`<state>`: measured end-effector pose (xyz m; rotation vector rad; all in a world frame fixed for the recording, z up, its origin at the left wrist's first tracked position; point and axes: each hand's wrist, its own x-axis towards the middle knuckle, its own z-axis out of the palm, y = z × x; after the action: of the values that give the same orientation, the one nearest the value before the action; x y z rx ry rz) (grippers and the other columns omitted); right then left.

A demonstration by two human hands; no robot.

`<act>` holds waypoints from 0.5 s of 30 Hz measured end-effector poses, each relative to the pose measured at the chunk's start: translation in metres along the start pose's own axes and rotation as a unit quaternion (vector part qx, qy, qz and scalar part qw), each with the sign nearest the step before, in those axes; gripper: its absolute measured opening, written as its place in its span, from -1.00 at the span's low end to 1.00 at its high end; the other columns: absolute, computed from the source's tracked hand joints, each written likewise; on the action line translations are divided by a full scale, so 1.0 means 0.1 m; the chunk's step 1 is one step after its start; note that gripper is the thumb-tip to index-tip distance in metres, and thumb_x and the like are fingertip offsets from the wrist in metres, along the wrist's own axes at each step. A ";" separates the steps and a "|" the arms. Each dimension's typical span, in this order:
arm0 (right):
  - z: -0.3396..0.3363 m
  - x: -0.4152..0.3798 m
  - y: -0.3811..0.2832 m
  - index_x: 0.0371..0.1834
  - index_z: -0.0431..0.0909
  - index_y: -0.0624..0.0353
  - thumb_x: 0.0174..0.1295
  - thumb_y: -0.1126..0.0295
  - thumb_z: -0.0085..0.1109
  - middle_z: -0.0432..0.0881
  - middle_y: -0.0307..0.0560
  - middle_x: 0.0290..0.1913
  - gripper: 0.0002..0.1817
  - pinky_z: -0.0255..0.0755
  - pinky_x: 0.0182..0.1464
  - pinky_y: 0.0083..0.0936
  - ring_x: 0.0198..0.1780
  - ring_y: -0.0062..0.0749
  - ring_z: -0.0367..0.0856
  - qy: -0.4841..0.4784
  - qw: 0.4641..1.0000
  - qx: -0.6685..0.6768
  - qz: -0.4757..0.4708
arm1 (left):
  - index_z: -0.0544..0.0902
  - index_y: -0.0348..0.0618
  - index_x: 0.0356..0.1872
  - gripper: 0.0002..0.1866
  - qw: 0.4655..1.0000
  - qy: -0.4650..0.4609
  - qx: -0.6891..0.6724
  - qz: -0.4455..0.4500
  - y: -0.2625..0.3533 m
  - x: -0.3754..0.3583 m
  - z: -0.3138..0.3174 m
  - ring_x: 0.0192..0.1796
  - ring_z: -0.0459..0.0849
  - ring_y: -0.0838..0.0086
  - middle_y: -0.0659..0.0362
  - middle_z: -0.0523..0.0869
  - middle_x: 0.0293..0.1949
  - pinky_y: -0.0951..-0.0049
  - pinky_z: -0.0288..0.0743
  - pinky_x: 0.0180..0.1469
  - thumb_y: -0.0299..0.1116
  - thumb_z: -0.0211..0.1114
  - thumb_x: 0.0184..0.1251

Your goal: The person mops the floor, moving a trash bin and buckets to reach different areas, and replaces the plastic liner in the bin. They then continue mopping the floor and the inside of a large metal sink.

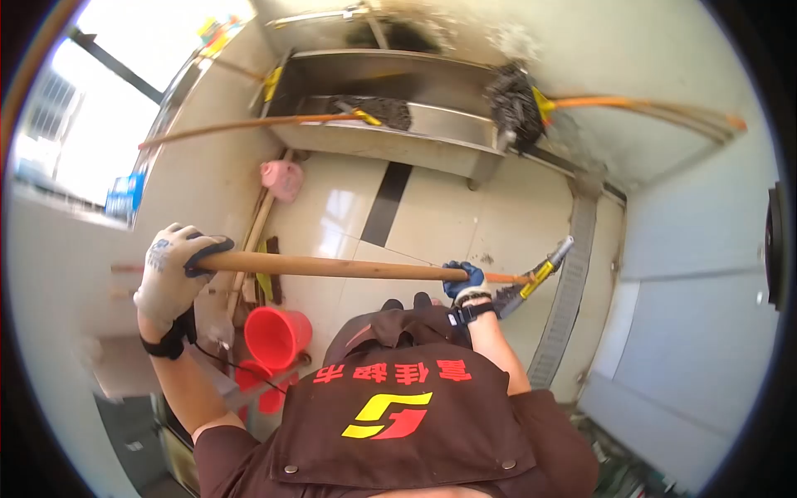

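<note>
In white work gloves with blue palms, both my hands grip the wooden handle point(332, 266) of a mop. My left hand point(173, 270) wraps round the handle's upper end at the left. My right hand point(466, 282) is closed round it lower down, in front of my dark apron point(390, 365). Beyond my right hand, the mop's yellow clamp and grey end point(544, 270) point to the right, low near the floor. Dark strands under the clamp are partly hidden by my right wrist.
A metal trough sink point(382, 143) stands against the far wall, with a dark mop point(365, 116) in it and another mop head point(516, 106) over its right end. Red buckets point(278, 339) and a pink jug point(282, 179) are at left. A drain grate point(564, 299) runs along the right.
</note>
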<state>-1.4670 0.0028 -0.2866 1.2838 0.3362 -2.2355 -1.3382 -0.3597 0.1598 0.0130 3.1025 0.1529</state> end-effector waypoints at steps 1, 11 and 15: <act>0.12 -0.11 0.15 -0.39 0.43 0.21 0.20 0.42 -0.08 0.56 -0.02 -0.48 -0.88 0.49 -0.03 -0.07 -0.36 -0.12 0.57 0.013 1.000 0.008 0.015 | 0.68 -0.14 -0.25 -0.55 1.000 0.005 -0.008 -0.027 -0.27 -0.13 0.05 -0.26 0.50 0.14 0.10 0.61 -0.38 0.28 0.39 -0.12 -0.56 0.36 -0.40; 1.12 -0.69 1.29 -0.16 0.51 0.35 0.08 0.45 0.15 0.63 0.11 -0.17 -0.73 0.42 0.13 -0.07 -0.07 -0.06 0.60 -0.105 0.961 -0.257 0.000 | 0.66 -0.23 -0.22 -0.58 0.938 0.058 -0.289 -0.183 -2.21 -2.26 0.51 -0.29 0.55 0.33 0.12 0.61 -0.36 0.40 0.43 -0.15 -0.55 0.34 -0.30; 1.48 -1.35 2.00 -0.11 0.48 0.37 0.13 0.44 0.16 0.61 0.15 -0.11 -0.71 0.38 0.19 -0.07 0.00 -0.07 0.57 -0.142 0.941 -0.304 0.053 | 0.66 -0.24 -0.20 -0.55 0.886 0.086 -0.340 -0.305 -2.16 -3.45 0.48 -0.29 0.55 0.38 0.16 0.61 -0.37 0.44 0.43 -0.16 -0.58 0.29 -0.33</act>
<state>-1.4064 -0.1869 -0.0848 0.6295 0.7534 -1.9576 -0.9934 -0.5730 0.1032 -1.0109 2.8320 1.2292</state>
